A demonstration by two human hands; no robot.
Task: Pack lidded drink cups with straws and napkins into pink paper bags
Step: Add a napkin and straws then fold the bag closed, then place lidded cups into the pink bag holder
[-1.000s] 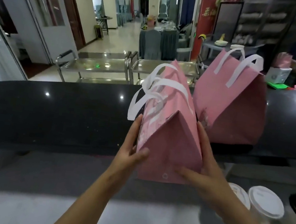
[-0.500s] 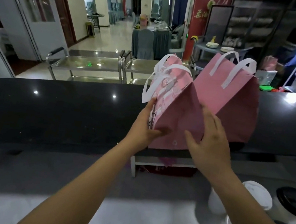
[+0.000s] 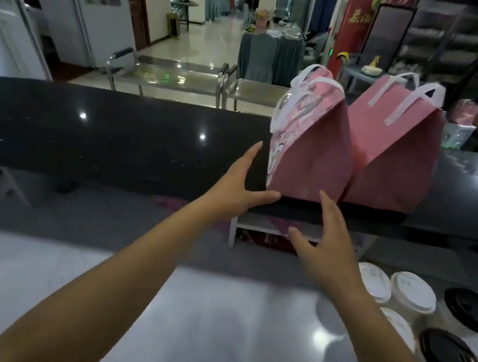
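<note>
Two pink paper bags with white handles stand side by side on the raised black counter. The nearer bag has a printed left side; the second bag is to its right. My left hand hovers just left of the nearer bag's base, fingers straight, thumb near the bottom corner. My right hand is spread open below and in front of that bag, holding nothing. Lidded cups stand at lower right: several with white lids and several with black lids.
A grey lower worktop lies in front of me. A white shelf frame sits under the counter ledge. Beyond the counter are steel trolleys, covered tables and shelving.
The nearer bag went from my hands up onto the black counter beside the other bag. Both hands have let go of it and drawn back a little.
</note>
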